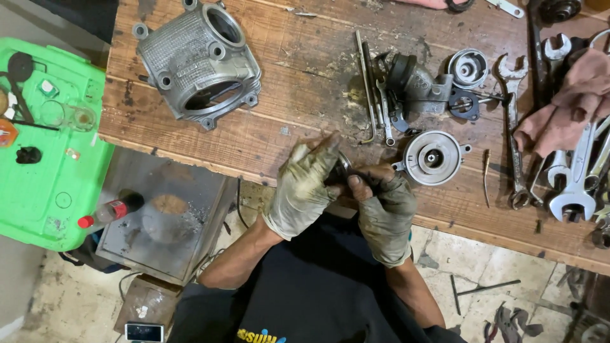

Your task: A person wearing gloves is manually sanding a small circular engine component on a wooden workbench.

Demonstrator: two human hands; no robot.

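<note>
Both gloved hands meet at the bench's near edge: your left hand (304, 187) cups a small round metal part (344, 166), fingers wrapped over it, while your right hand (383, 209) pinches its rim from beside. Its axis is hidden.

Even, soft daylight covers the worktop (286, 70), bright enough that grain and grime read clearly. Shadows are short and faint, falling just below the grey housing (197, 60). Mild glare sits on the wrenches (572, 184) right of it. The worktop edge bows slightly toward the corners; focus holds sharp throughout.
</note>
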